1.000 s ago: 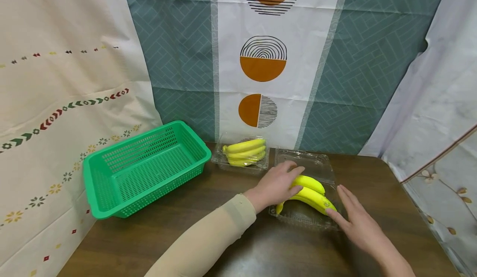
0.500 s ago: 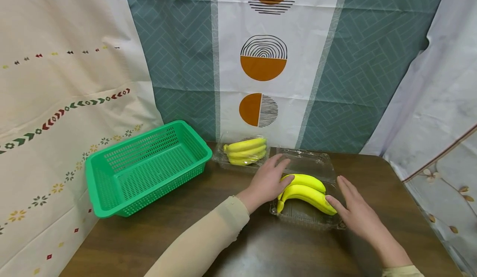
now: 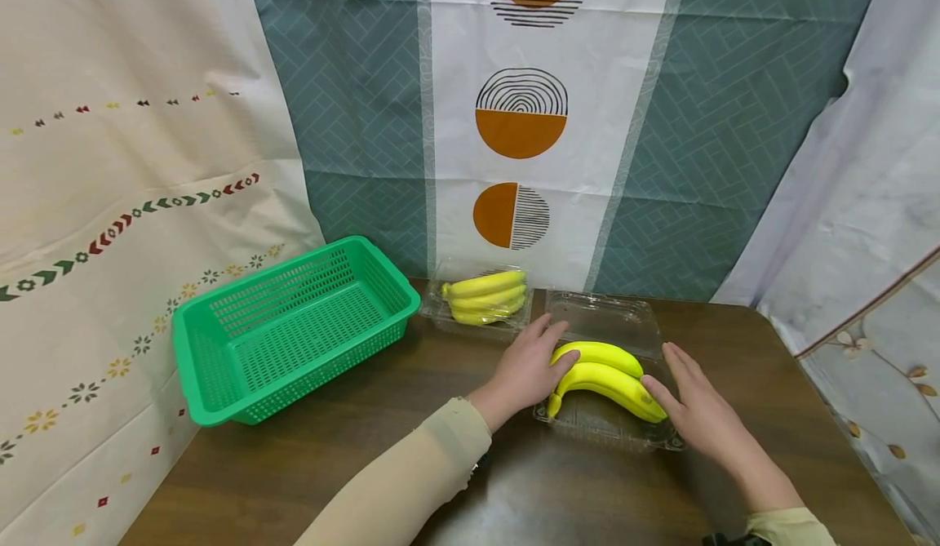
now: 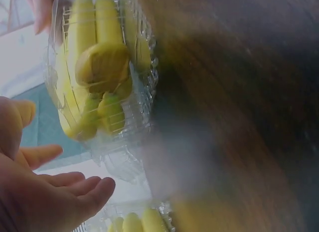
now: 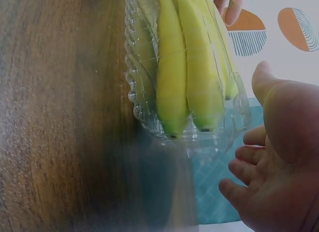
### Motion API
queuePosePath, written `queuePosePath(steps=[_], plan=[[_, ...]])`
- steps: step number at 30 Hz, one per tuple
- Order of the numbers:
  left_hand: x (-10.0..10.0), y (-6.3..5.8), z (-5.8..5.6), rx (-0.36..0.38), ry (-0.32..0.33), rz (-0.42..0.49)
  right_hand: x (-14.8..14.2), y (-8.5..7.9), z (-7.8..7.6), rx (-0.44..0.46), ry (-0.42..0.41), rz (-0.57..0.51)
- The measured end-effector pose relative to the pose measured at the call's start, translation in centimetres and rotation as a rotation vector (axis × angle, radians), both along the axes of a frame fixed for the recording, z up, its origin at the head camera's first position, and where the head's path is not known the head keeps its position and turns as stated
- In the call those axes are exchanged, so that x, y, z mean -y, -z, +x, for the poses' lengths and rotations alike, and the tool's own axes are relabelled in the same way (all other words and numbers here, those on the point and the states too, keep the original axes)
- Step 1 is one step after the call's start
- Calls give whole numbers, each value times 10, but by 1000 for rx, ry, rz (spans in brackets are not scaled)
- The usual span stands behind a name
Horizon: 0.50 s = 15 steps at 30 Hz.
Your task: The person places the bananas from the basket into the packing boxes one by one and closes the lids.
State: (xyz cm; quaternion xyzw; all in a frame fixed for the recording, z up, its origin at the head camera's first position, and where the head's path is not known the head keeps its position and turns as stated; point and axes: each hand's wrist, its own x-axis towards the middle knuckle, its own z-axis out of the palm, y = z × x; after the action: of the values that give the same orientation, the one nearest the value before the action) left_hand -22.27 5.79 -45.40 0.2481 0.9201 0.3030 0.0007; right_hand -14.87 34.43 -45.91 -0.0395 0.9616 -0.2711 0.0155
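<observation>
Several yellow bananas (image 3: 602, 380) lie in a clear plastic clamshell box (image 3: 587, 432) whose lid (image 3: 605, 321) is folded back behind it. At the box's left end is my left hand (image 3: 523, 369), fingers spread and relaxed. In the left wrist view that hand (image 4: 45, 182) is apart from the box and the banana stems (image 4: 107, 112). My right hand (image 3: 705, 415) stands at the right end with extended fingers, the thumb close to the banana tips. The right wrist view has this hand (image 5: 279, 157) beside the box, with a gap between them.
Behind and to the left is a second clear box holding bananas (image 3: 485, 297). A green perforated basket (image 3: 294, 342) stands at the left of the brown wooden table (image 3: 543, 497). Patterned cloths (image 3: 367, 122) hang behind and beside the table.
My left hand has drawn back leftward from over the bananas to their stem end. The right hand has barely moved at the right end. The bananas stay in the box.
</observation>
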Motion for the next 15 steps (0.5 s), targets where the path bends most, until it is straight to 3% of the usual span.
queuePosePath(steps=[10, 15], plan=[[-2, -1, 0, 162, -18, 96, -5, 4, -7, 36, 5, -40], [-4, 2, -2, 205, -27, 110, -7, 6, -10, 51, 8, -45]])
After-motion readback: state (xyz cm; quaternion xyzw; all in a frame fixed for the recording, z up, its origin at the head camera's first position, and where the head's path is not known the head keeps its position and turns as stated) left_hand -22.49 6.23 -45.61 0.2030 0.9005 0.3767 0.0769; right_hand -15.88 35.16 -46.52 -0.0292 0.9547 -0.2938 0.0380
